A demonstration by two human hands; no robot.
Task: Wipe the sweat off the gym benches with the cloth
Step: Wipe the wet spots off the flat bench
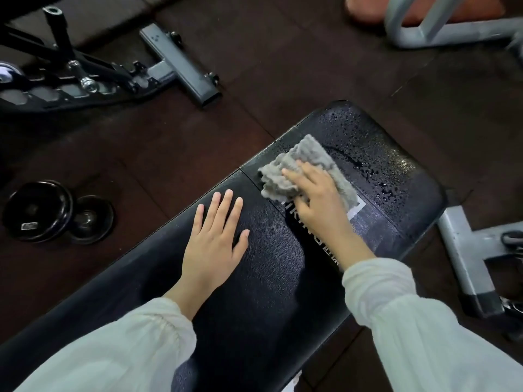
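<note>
Bench (254, 278) fills most of the view. It is long and black, and it runs from the near left corner up to the far right. Its far end pad is covered in small wet drops (368, 142). The near part looks dry and smooth.

Both arms reach out over the bench in white sleeves (410, 335). The left hand (215, 244) lies flat on the bench, palm down, with its fingers straight and a little apart. It holds nothing. The right hand (319, 205) sits past the left hand, near the seam between the two pads. It presses down on the cloth (300, 171), with its fingers spread on top.

The cloth is grey and crumpled. It lies on the far pad, right at the edge of the wet drops, and sticks out from under the hand toward the far end.

Off the bench's left side, two round black weights (56, 212) sit on the dark floor (254, 66). Farther off on that side is a black machine frame (85, 75). A grey metal leg (467, 256) stands by the bench's right side.
</note>
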